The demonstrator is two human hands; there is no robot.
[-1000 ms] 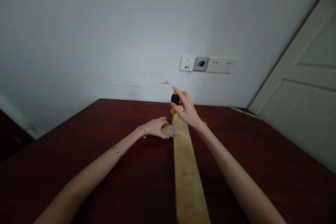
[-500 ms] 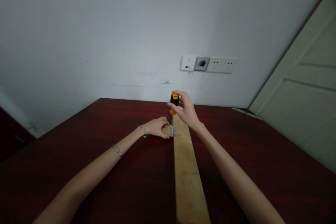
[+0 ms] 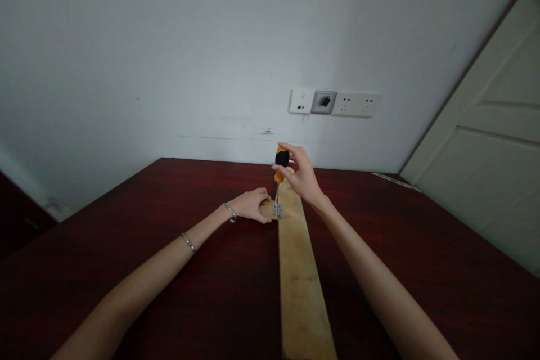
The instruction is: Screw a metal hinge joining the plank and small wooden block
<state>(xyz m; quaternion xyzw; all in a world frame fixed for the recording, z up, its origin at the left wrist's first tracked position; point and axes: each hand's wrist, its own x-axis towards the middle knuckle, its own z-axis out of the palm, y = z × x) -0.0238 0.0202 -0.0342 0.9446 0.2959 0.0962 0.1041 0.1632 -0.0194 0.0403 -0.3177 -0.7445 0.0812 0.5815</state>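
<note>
Red worktop (image 3: 169, 270): right hand (image 3: 300, 177) grip pinches screwdriver (image 3: 281, 158) on hinge (image 3: 277, 210), left hand (image 3: 251, 205) holds block (image 3: 266, 211). Mid-screwing, I'd say; needs steady downward pressure.

A dark red table (image 3: 126, 270) meets a white wall (image 3: 169, 56) with outlets (image 3: 333, 103), beside a white door (image 3: 485, 152).

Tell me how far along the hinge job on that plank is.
Done: the hinge lies at the seam between the plank and the small block. In hand: the right hand holds the screwdriver upright, tip on the hinge, while the left hand presses the small block down. Left: the screws are too small to count, so I cannot tell how many remain.
</note>
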